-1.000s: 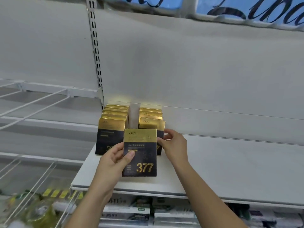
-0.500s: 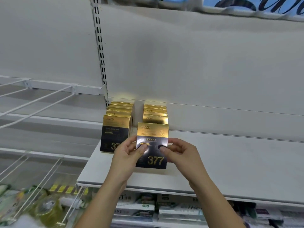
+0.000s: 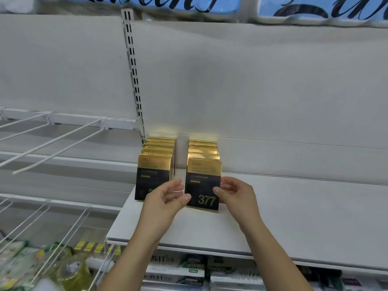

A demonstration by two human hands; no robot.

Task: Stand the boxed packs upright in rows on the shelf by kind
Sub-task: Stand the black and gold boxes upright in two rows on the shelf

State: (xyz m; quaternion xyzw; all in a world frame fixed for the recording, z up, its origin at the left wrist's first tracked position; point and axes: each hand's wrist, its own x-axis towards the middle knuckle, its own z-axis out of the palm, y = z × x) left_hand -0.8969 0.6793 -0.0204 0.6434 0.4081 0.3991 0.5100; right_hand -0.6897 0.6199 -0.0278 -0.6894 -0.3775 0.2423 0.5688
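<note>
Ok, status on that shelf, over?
Left hand thumb touching front box, right hand pinching its right edge. Box upright on shelf, heading right row; left row alongside, apart. Nothing blocking.

Reference: the flat white metal shelf board [image 3: 273, 217].

- On its left rear part stand two front-to-back rows of upright gold-and-black cardboard packs, with a gap between the left row [image 3: 154, 177] and the right row [image 3: 203, 181].
- The slotted white steel upright [image 3: 134, 80] rises behind its left rear corner.
- White wire racks [image 3: 52, 139] lie to its left.
- Flat printed cartons [image 3: 178, 267] lie beneath it.
- Above it, the left hand [image 3: 165, 200] lies before the gap. The right hand [image 3: 235, 194] pinches the right row's front pack at its right edge.
</note>
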